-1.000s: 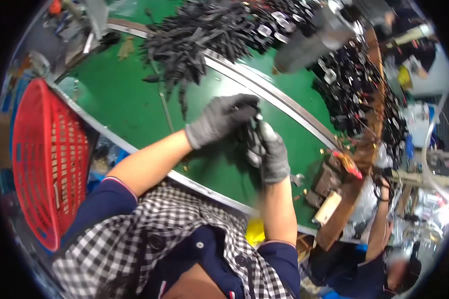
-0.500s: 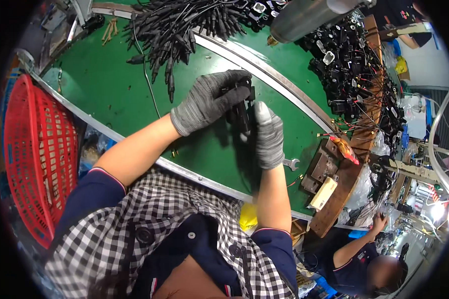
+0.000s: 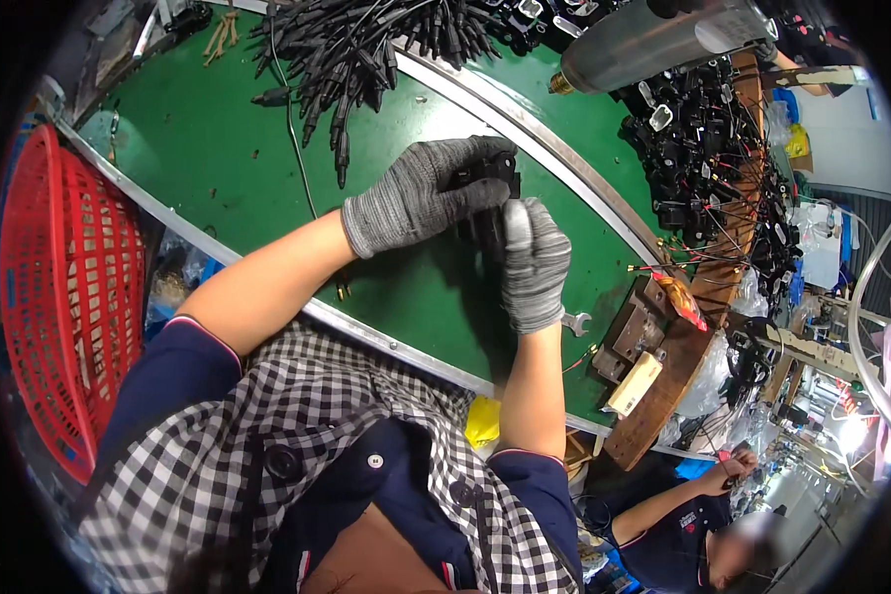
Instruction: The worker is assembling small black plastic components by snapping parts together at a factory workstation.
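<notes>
Both my hands wear grey knit gloves and meet over a green work table. My left hand wraps over a small black plastic part from the left. My right hand grips the same part from below, fingers closed around it. Most of the part is hidden between the gloves. A thin black cable runs across the table toward a heap of black cable connectors at the far edge.
A red plastic basket stands at my left beside the table. More black parts with wires lie piled at the right. A metal cylinder lies at the top. A wooden jig and a spanner lie nearby. Another person works at lower right.
The view has shifted so my hands sit lower and more central. Both hands stay closed on the black part, turning it slightly between them.
</notes>
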Demonstrator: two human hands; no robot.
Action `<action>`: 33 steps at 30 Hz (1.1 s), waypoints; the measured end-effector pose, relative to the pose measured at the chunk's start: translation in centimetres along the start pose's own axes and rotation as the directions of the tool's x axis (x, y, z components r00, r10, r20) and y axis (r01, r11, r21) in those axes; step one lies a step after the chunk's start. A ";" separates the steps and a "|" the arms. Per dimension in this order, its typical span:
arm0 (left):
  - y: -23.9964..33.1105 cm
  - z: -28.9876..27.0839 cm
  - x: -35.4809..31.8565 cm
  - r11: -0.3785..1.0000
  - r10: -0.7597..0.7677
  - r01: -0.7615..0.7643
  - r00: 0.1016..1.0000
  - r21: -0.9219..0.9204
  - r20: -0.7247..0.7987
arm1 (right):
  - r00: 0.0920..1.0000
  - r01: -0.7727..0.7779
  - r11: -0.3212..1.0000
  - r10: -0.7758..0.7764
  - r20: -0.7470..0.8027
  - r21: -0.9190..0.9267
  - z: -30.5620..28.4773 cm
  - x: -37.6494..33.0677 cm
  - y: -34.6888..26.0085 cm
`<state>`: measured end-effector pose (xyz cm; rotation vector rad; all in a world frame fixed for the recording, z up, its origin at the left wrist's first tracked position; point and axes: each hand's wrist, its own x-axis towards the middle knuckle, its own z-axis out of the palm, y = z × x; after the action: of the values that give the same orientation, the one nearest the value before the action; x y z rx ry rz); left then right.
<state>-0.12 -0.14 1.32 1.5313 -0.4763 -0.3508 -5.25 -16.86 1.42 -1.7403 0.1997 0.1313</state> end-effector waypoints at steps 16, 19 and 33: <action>0.3 0.1 0.1 0.996 -0.082 0.082 0.996 0.020 0.040 | 0.955 0.286 0.926 -0.296 -0.005 -0.248 0.1 0.7 1.8; 0.9 -0.6 -0.4 0.999 -0.050 0.050 0.997 0.012 0.064 | 0.992 0.095 0.980 -0.108 0.063 0.173 1.1 -0.1 0.7; 0.9 0.1 0.1 0.986 -0.051 0.049 0.999 -0.157 -0.009 | 0.980 -0.152 0.926 0.095 0.174 0.347 0.4 0.0 0.1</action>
<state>-0.18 -0.22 2.19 1.3936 -0.3914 -0.4082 -5.26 -16.50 1.21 -1.3454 0.2063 0.3027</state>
